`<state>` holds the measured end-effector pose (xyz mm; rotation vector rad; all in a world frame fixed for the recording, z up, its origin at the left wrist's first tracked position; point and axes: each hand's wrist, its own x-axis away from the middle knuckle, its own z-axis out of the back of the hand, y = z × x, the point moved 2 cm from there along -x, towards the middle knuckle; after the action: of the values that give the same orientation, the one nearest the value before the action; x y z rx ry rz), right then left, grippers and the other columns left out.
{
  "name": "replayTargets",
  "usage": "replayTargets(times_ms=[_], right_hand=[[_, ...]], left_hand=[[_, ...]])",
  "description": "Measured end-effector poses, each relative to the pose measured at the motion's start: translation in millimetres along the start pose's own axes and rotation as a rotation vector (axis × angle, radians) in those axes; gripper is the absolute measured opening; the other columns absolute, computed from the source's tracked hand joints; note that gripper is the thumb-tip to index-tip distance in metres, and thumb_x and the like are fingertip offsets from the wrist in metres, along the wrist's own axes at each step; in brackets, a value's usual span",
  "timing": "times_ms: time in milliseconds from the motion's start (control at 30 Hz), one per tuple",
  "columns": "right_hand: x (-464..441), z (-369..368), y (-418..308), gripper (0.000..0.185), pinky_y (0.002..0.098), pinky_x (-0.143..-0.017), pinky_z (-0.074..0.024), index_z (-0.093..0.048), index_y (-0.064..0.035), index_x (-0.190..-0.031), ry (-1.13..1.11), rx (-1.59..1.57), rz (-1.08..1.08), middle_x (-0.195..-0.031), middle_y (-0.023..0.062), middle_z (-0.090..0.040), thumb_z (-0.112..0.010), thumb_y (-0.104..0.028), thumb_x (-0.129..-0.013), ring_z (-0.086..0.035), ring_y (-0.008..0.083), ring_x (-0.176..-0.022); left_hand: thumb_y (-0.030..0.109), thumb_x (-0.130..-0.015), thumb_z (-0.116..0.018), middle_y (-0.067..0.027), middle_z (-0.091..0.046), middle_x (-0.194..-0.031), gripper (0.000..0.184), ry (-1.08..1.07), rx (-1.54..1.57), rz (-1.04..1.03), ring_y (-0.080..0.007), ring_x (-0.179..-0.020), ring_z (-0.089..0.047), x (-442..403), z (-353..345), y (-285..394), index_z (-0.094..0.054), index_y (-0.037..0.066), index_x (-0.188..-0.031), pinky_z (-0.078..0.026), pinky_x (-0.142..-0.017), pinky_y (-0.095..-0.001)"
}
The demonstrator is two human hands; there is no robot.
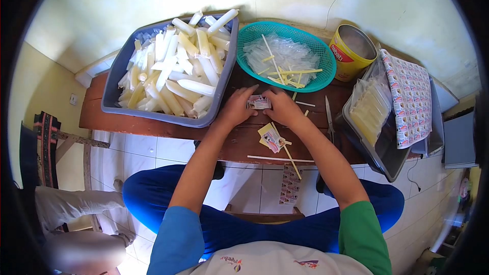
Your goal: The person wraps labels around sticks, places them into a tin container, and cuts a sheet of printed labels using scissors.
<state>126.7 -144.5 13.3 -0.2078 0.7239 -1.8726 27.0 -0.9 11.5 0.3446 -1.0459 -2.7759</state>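
Observation:
A small stack of printed labels (259, 103) lies on the brown wooden bench, with one hand at each side of it. My left hand (238, 107) grips the stack's left edge with bent fingers. At its right edge, my right hand (283, 106) holds on with fingers and thumb. Just below my right hand are loose labels (271, 140), some printed and some yellowish, with a thin yellow strip (290, 159) across them. A pair of scissors (329, 117) rests to the right of my right forearm.
A grey tub (108, 91) heaped with white and yellowish filled plastic tubes stands left. Behind my hands is a teal basket (241, 61) of clear plastic bags and strips. A yellow can (342, 63), a dark tray (377, 165) and printed label sheets (409, 99) are right. Another person's leg (76, 206) shows lower left.

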Motion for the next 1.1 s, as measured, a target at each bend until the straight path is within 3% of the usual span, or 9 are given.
replayTargets(times_ms=[67, 500, 733, 800, 933, 1000, 1100], right_hand=[[4.9, 3.1, -4.8, 0.035, 0.0454, -0.081, -0.0489, -0.058, -0.0010, -0.098, 0.122, -0.081, -0.056, -0.099, 0.0214, -0.056, -0.072, -0.003, -0.066, -0.057, 0.0408, -0.096], [-2.7, -11.3, 2.9, 0.024, 0.0448, -0.081, -0.0498, -0.059, 0.0019, -0.090, 0.076, -0.037, -0.082, -0.098, 0.0244, -0.057, -0.064, 0.003, -0.066, -0.058, 0.0421, -0.092], [1.0, -8.8, 0.6, 0.027, 0.0443, -0.082, -0.0494, -0.058, 0.0005, -0.091, 0.083, 0.003, -0.019, -0.098, 0.0215, -0.057, -0.066, 0.000, -0.066, -0.058, 0.0392, -0.094], [7.6, 0.9, -4.6, 0.028, 0.0440, -0.082, -0.0494, -0.058, 0.0002, -0.092, 0.113, -0.018, -0.011, -0.098, 0.0212, -0.057, -0.069, -0.002, -0.066, -0.058, 0.0389, -0.094], [39.2, 23.3, -19.8, 0.040, 0.0430, -0.081, -0.0496, -0.057, -0.0010, -0.096, -0.006, -0.115, -0.145, -0.098, 0.0206, -0.056, -0.077, -0.013, -0.064, -0.058, 0.0383, -0.092], [58.4, 19.1, -25.1, 0.045, 0.0428, -0.081, -0.0497, -0.056, -0.0010, -0.098, -0.084, -0.122, -0.161, -0.097, 0.0201, -0.056, -0.080, -0.016, -0.063, -0.058, 0.0378, -0.092], [75.5, 3.9, -34.2, 0.053, 0.0424, -0.082, -0.0502, -0.054, 0.0001, -0.100, -0.110, 0.144, -0.193, -0.098, 0.0197, -0.058, -0.082, -0.017, -0.059, -0.059, 0.0362, -0.091]], left_hand=[[0.000, -0.058, -0.080, -0.0168, -0.058, -0.116, 0.080, 0.020, 0.008, 0.011, -0.0337, -0.109, -0.055, 1.4, -0.9, 1.1, -0.048, 0.008, -0.131, -0.045, -0.093, -0.0403], [0.003, -0.063, -0.078, -0.0187, -0.061, -0.111, 0.075, 0.023, -0.040, 0.055, -0.0345, -0.104, -0.058, 2.6, -6.0, 0.9, -0.048, 0.007, -0.131, -0.047, -0.089, -0.0412], [0.005, -0.065, -0.077, -0.0177, -0.059, -0.114, 0.073, 0.003, -0.076, -0.018, -0.0333, -0.107, -0.056, 7.1, -7.4, -0.7, -0.048, 0.007, -0.132, -0.044, -0.093, -0.0403], [0.008, -0.066, -0.078, -0.0167, -0.060, -0.111, 0.066, 0.140, -0.070, -0.127, -0.0325, -0.105, -0.056, 13.3, -2.7, 12.5, -0.052, 0.006, -0.127, -0.044, -0.093, -0.0396], [0.009, -0.065, -0.078, -0.0144, -0.061, -0.105, 0.058, 0.150, -0.063, -0.150, -0.0312, -0.100, -0.057, 34.3, 7.4, 40.2, -0.055, 0.005, -0.119, -0.046, -0.090, -0.0393], [0.007, -0.065, -0.077, -0.0124, -0.061, -0.101, 0.051, -0.153, 0.097, 0.002, -0.0303, -0.095, -0.058, 41.5, -3.4, 45.6, -0.057, 0.005, -0.112, -0.047, -0.086, -0.0386], [0.004, -0.065, -0.076, -0.0111, -0.061, -0.097, 0.049, -0.183, 0.036, -0.057, -0.0286, -0.092, -0.059, 49.1, -22.6, 47.5, -0.058, 0.007, -0.110, -0.048, -0.082, -0.0377]])
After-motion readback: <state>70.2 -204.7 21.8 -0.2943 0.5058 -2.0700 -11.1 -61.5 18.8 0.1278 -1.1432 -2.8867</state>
